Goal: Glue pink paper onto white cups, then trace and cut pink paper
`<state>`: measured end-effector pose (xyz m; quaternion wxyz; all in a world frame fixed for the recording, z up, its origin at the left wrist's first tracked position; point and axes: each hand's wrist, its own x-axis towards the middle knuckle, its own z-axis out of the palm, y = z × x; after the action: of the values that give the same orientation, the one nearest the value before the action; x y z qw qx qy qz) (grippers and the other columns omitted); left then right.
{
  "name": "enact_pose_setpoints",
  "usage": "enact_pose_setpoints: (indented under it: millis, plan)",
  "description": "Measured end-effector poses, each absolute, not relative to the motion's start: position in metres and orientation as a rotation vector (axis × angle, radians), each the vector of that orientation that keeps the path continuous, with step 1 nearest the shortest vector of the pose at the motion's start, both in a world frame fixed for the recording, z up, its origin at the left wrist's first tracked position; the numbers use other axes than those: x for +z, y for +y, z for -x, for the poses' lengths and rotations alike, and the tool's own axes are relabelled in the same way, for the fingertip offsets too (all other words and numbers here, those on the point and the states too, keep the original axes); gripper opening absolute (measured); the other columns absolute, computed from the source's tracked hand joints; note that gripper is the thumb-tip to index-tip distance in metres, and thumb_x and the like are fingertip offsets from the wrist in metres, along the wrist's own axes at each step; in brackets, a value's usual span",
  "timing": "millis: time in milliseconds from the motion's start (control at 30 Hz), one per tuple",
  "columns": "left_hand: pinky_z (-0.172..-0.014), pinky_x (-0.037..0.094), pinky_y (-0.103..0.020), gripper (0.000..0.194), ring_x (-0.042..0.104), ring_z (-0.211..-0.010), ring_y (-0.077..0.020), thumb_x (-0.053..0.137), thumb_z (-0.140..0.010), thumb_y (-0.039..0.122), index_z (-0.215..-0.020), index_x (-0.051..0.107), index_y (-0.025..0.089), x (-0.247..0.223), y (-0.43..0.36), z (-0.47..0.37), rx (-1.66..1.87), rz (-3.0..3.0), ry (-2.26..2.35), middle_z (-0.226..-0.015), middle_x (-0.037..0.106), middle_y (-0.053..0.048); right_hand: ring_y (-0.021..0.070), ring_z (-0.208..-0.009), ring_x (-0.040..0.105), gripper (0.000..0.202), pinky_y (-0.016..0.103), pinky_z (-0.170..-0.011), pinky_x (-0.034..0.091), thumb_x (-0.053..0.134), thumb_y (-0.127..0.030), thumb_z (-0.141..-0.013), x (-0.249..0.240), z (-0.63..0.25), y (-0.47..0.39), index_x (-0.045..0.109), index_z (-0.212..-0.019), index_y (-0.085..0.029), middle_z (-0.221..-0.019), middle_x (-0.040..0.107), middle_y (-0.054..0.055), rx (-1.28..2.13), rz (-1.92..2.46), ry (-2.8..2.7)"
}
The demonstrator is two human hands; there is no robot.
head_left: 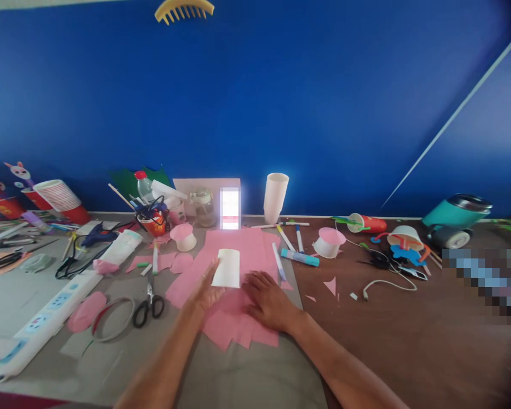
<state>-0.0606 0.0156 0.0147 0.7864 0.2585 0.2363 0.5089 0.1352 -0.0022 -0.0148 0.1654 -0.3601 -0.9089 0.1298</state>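
Note:
My left hand (208,289) is wrapped round the lower left side of a white paper cup or tube (229,268), held above pink paper (255,244). Just right of it, my right hand (268,298) lies with spread fingers on the pink sheets, holding nothing. Black-handled scissors (149,304) rest on the grey surface to the left. Two white pieces with pink round tops stand on either side, one at the left (184,237) and one at the right (329,242).
A power strip (46,321) and a tape ring (113,321) lie at the left. Stacked white cups (276,197) stand at the back by the blue wall. Markers, a blue tube (300,257), a cable and a teal tumbler (457,218) are at the right.

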Motion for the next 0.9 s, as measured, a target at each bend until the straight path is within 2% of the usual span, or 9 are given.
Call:
enact_pose_setpoints:
  millis: [100, 300, 433, 500, 600, 733, 900]
  plan:
    - [-0.086, 0.055, -0.040, 0.054, 0.070, -0.097, -0.0291, 0.075, -0.077, 0.046, -0.120, 0.062, 0.016, 0.004, 0.015, 0.063, 1.159, -0.641, 0.563, -0.099, 0.074, -0.011, 0.0316, -0.133, 0.044, 0.045, 0.050, -0.114, 0.032, 0.059, -0.038, -0.091, -0.014, -0.135, -0.003, 0.060, -0.128, -0.014, -0.137, 0.057, 0.016, 0.367, 1.027, -2.578]
    - [-0.083, 0.055, -0.037, 0.055, 0.070, -0.097, -0.0307, 0.085, -0.065, 0.046, -0.107, 0.069, 0.015, 0.002, 0.018, 0.064, 1.293, -0.734, 0.680, -0.091, 0.075, -0.009, 0.0336, -0.131, 0.047, 0.043, 0.054, -0.112, 0.036, 0.063, -0.036, -0.088, -0.019, -0.135, -0.002, 0.062, -0.126, -0.016, -0.137, 0.058, 0.015, 0.352, 0.974, -2.517]
    - [-0.083, 0.054, -0.036, 0.055, 0.068, -0.101, -0.0304, 0.082, -0.069, 0.046, -0.112, 0.067, 0.016, 0.005, 0.018, 0.062, 1.328, -0.823, 0.743, -0.096, 0.075, -0.010, 0.0293, -0.117, 0.058, 0.029, 0.052, -0.105, 0.044, 0.059, -0.019, -0.085, -0.023, -0.137, 0.000, 0.066, -0.113, -0.017, -0.119, 0.067, 0.013, 0.294, 0.885, -2.262]
    - [-0.086, 0.053, -0.037, 0.058, 0.067, -0.103, -0.0304, 0.081, -0.069, 0.047, -0.115, 0.066, 0.015, 0.003, 0.018, 0.060, 1.343, -0.840, 0.798, -0.098, 0.074, -0.010, 0.0268, -0.105, 0.063, 0.031, 0.048, -0.097, 0.050, 0.054, -0.015, -0.085, -0.022, -0.137, 0.001, 0.063, -0.115, -0.018, -0.108, 0.070, 0.012, 0.264, 0.871, -2.110]
    - [-0.092, 0.051, -0.038, 0.057, 0.065, -0.107, -0.0288, 0.078, -0.074, 0.047, -0.120, 0.064, 0.017, 0.001, 0.017, 0.054, 1.343, -0.798, 0.832, -0.105, 0.073, -0.009, 0.0258, -0.093, 0.064, 0.037, 0.045, -0.087, 0.055, 0.051, -0.016, -0.089, -0.020, -0.137, 0.000, 0.055, -0.126, -0.019, -0.099, 0.070, 0.010, 0.245, 0.895, -2.021]
    - [-0.101, 0.046, -0.041, 0.053, 0.062, -0.114, -0.0281, 0.068, -0.083, 0.048, -0.128, 0.060, 0.020, 0.003, 0.014, 0.045, 1.244, -0.680, 0.707, -0.115, 0.071, -0.008, 0.0270, -0.089, 0.066, 0.043, 0.049, -0.091, 0.053, 0.052, -0.020, -0.090, -0.022, -0.135, -0.001, 0.049, -0.133, -0.018, -0.095, 0.071, 0.010, 0.159, 0.944, -1.990]
    - [-0.109, 0.038, -0.045, 0.052, 0.057, -0.122, -0.0307, 0.061, -0.088, 0.050, -0.129, 0.061, 0.018, 0.007, 0.006, 0.041, 1.081, -0.653, 0.531, -0.120, 0.069, -0.010, 0.0233, -0.082, 0.067, 0.033, 0.044, -0.094, 0.052, 0.047, -0.008, -0.085, -0.027, -0.136, 0.003, 0.062, -0.111, -0.021, -0.086, 0.072, 0.007, 0.147, 1.019, -1.880]
